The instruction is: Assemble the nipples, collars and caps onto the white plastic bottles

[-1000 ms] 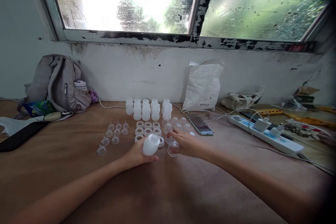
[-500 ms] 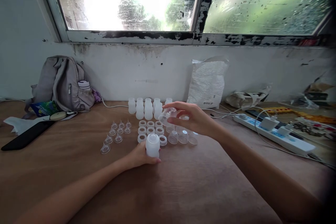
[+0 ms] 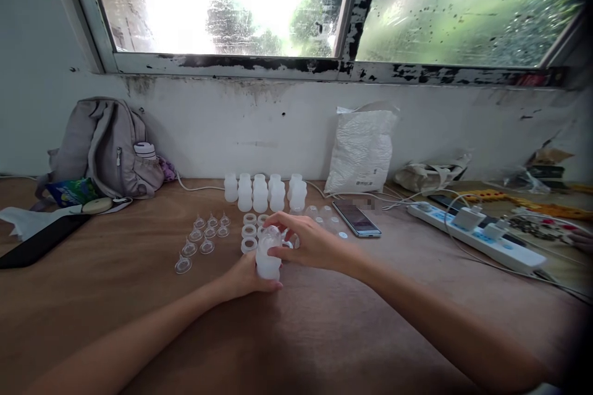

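Observation:
Frosted white baby bottle (image 3: 267,265) stands upright at the middle of the table, with my left hand (image 3: 244,274) wrapped round its lower part. Over the bottle's top, my right hand (image 3: 311,242) grips a clear dome-shaped cap (image 3: 271,237); whether it is fully seated I cannot tell. Behind my hands lie white collar rings (image 3: 249,231), partly hidden by the right hand. Clear bottle nipples (image 3: 207,245) are spread out to the left. More clear caps (image 3: 326,212) sit right of the rings, some behind my right hand. Several frosted bottles (image 3: 260,193) form rows at the back.
A phone (image 3: 356,219) lies right of the caps. Farther right are a power strip (image 3: 475,237) with chargers and trailing cables. A white plastic bag (image 3: 361,151) leans against the wall. To the left stand a grey backpack (image 3: 106,148) and a black flat object (image 3: 44,241).
My right hand has brought the clear cap down and left onto the top of the bottle. My left hand keeps hold of the bottle. The phone has come into view.

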Demonstrator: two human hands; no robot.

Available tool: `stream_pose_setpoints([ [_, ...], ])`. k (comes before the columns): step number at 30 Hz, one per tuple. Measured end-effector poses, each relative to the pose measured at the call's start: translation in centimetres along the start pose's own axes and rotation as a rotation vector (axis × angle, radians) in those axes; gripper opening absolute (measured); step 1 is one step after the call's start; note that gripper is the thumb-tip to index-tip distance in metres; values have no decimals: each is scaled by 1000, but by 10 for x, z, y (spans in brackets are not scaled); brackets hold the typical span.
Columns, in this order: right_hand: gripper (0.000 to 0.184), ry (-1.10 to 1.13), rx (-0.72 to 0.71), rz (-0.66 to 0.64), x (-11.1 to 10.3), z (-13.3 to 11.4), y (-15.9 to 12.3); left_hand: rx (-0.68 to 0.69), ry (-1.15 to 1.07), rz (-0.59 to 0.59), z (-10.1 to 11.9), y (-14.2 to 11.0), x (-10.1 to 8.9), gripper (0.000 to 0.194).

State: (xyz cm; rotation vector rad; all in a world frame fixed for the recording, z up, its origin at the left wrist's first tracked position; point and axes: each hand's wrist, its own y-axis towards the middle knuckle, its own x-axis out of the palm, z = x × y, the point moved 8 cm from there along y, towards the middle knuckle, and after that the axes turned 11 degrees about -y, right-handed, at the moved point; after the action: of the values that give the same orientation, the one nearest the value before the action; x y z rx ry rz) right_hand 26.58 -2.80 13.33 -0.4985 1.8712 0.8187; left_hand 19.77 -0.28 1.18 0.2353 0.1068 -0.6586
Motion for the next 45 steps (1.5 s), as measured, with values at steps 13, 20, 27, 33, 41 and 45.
stream_pose_setpoints([
  [13, 29, 187, -22, -158, -2, 7, 6, 106, 88, 128, 17, -9, -7, 37],
  [20, 23, 463, 107, 12, 37, 53, -41, 213, 343, 265, 31, -19, -10, 50],
  [27, 19, 639, 184, 166, 63, 59, -80, 429, 412, 230, 51, -25, -4, 26],
  [33, 34, 828, 434, 310, 78, 73, -74, 546, 480, 251, 61, -36, 12, 12],
  [41, 32, 872, 287, 328, 68, 52, -81, 702, 550, 339, 77, -61, 48, 14],
  [45, 38, 796, 282, 266, 68, 47, -81, 668, 526, 372, 76, -57, 44, 13],
])
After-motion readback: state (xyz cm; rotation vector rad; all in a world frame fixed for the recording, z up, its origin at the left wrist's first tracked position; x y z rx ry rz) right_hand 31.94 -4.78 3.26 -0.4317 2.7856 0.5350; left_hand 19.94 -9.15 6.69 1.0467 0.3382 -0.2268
